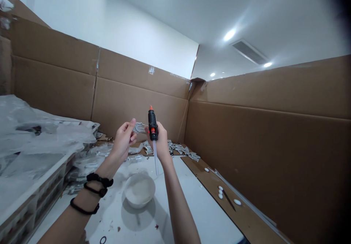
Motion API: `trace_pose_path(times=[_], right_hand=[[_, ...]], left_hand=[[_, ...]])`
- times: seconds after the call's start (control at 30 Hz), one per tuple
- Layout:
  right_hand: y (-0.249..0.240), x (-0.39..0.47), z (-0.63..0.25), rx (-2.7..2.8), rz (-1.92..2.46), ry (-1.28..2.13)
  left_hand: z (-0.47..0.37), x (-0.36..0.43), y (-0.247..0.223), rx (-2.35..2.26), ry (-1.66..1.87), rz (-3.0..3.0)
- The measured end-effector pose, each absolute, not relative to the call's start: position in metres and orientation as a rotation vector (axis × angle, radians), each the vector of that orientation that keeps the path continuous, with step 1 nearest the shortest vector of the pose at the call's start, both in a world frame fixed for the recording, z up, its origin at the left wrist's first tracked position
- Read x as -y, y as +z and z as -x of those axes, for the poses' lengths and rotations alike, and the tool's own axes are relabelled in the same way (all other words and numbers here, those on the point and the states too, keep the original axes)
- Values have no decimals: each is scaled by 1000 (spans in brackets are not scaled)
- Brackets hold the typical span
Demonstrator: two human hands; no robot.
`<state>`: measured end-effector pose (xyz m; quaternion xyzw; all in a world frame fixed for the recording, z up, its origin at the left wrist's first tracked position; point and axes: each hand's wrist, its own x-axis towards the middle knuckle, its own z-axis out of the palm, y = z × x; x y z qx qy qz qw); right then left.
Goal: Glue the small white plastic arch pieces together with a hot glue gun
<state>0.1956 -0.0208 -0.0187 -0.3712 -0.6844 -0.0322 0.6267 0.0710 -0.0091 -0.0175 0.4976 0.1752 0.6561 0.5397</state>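
My left hand [124,138] pinches the left end of a small pale grey ornate piece [139,128], held up above the table. A black glue gun [153,122] with an orange tip pointing up is in my right hand [161,140]. A clear glue stick [155,158] hangs from the gun's rear end. The right end of the grey piece reaches behind the gun, near the fingers of my right hand; whether they touch it is hidden. Below both hands, a white bowl [139,190] stands on the white table [189,196].
Plastic bags [93,161] and a white compartment rack [41,196] lie left. Grey pieces [192,154] are piled at the back. A cardboard strip [219,193] holds white oval items and a thin dark tool. Cardboard walls [263,149] enclose the table.
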Motion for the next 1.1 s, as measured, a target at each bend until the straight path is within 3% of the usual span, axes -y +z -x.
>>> trace_pose_path(times=[0.5, 0.7, 1.1], right_hand=[[-14, 27, -200, 1539, 818, 52], [-14, 28, -197, 1589, 787, 119], [-11, 41, -205, 1488, 911, 230]], left_hand=[[-58, 2, -13, -640, 1434, -1508], [-47, -8, -16, -623, 1150, -1788], [-53, 1, -9, -573, 1427, -1490]])
